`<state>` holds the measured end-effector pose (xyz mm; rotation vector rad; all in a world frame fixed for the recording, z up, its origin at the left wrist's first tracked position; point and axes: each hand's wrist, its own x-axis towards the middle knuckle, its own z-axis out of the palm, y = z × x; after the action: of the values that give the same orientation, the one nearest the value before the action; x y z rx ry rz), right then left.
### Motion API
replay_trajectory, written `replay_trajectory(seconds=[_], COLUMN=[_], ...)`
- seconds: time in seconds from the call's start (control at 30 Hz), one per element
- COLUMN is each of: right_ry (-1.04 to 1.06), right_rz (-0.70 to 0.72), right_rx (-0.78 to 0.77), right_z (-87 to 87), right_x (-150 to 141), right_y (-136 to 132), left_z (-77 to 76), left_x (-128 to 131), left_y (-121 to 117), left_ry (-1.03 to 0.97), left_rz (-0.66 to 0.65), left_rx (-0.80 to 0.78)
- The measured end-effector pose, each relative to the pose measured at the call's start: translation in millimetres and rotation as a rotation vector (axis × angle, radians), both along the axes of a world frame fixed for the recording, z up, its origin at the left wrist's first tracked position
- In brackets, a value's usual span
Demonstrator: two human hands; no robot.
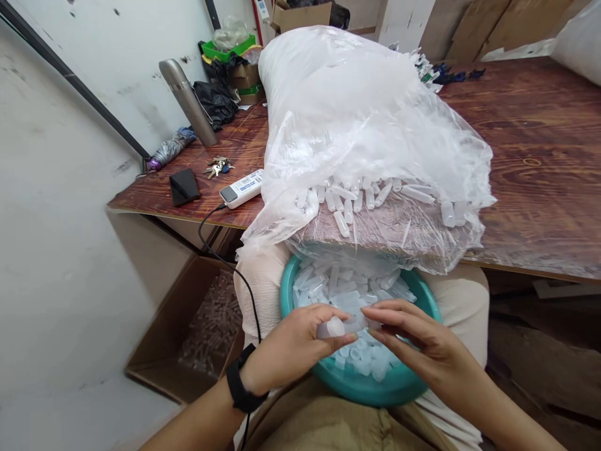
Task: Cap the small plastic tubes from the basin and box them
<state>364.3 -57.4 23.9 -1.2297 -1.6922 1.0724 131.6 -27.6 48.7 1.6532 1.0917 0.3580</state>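
Observation:
A teal bowl (290,285) rests on my lap, filled with several small clear plastic tubes (347,288). Over it my left hand (291,347), with a black wristband, is closed around a clear tube (335,327). My right hand (417,341) meets it from the right, fingertips pinched on the same tube's other end. Just beyond the bowl a big clear plastic bag (357,113) lies on the wooden table (539,163), its open mouth spilling more tubes (370,197) at the table's edge.
A cardboard box (188,332) with finished tubes sits on the floor at left. On the table's left part lie a black phone (184,186), keys (216,166), a white power strip (241,188) with a black cable, a metal flask (188,100) and a folded umbrella (169,149).

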Motion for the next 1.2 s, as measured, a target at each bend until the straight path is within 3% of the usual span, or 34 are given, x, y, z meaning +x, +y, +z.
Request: replay_trajectory(seconds=[0.13, 0.27, 0.37, 0.5, 0.6, 0.77, 0.93, 1.0, 1.13, 1.2], right_ry=[-0.071, -0.176, -0.198, -0.225, -0.246, -0.307, -0.364, -0.359, -0.309, -0.234], right_rz=[0.075, 0.076, 0.077, 0.143, 0.155, 0.115, 0.120, 0.120, 0.002, 0.013], right_rx=[0.091, -0.024, -0.136, -0.090, -0.147, 0.014, 0.279, 0.317, 0.025, -0.146], right_z=[-2.6, -7.0, -6.5, -2.0, -2.0, -5.2, 5.2, 9.0, 5.3, -2.5], right_x=[1, 0, 0, 2, 3, 4, 2, -1, -8, -9], right_y=[-10, -19, -22, -22, -22, -20, -7, -2, 7, 13], left_z=[-0.5, -5.1, -8.1, -7.9, -6.4, -4.8, -3.4, -3.6, -8.2, -11.3], left_x=[-1, -1, 1, 2, 3, 3, 4, 7, 12, 11], left_y=[-1, -4, -5, -5, -3, 3, 14, 16, 21, 25], left_ry=[0.010, 0.080, 0.083, 0.041, 0.037, 0.015, 0.006, 0.002, 0.086, 0.140], left_rz=[-0.090, -0.176, -0.187, -0.161, -0.156, -0.125, -0.109, -0.127, -0.218, -0.248], left_rx=[0.139, 0.289, 0.288, 0.260, 0.280, 0.271, 0.338, 0.372, 0.497, 0.510])
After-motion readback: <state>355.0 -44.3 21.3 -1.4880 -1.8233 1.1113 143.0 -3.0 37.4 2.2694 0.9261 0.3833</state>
